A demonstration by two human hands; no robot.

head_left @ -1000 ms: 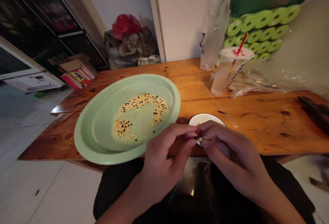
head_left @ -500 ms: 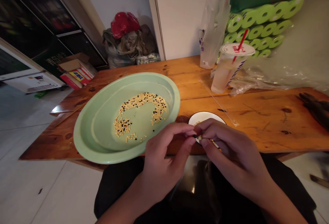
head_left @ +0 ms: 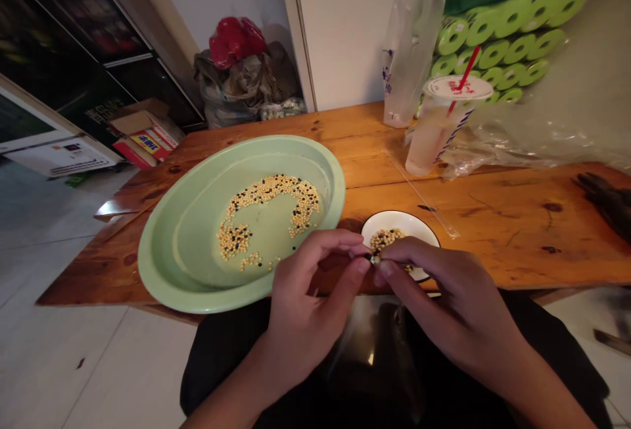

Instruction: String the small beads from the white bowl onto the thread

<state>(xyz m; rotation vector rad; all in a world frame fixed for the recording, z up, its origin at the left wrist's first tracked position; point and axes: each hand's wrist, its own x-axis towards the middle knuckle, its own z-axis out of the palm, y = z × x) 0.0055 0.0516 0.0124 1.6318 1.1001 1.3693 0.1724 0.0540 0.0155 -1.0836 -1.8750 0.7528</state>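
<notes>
My left hand (head_left: 310,278) and my right hand (head_left: 438,284) meet fingertip to fingertip just in front of a small white dish (head_left: 428,233) with a dark rim. Pinched at the left fingertips is a small black bean (head_left: 368,257). Against it, a pale bean (head_left: 376,260) sits at the right thumb and forefinger. Yellow and black beans (head_left: 387,238) lie in the dish, partly covered by my right hand. To the left, a wide light-green basin (head_left: 182,219) holds a curved band of loose yellow and black beans (head_left: 276,187).
On the wooden table (head_left: 493,219) stand a lidded drink cup (head_left: 434,133) with a red straw and a clear plastic bag (head_left: 404,81). Behind are packed green rolls (head_left: 513,15). A dark object (head_left: 601,196) lies at the right; an open carton (head_left: 148,133) is at the left.
Both hands have shifted slightly left and toward me, still pinching at the fingertips. More of the white dish and the beans in it now shows.
</notes>
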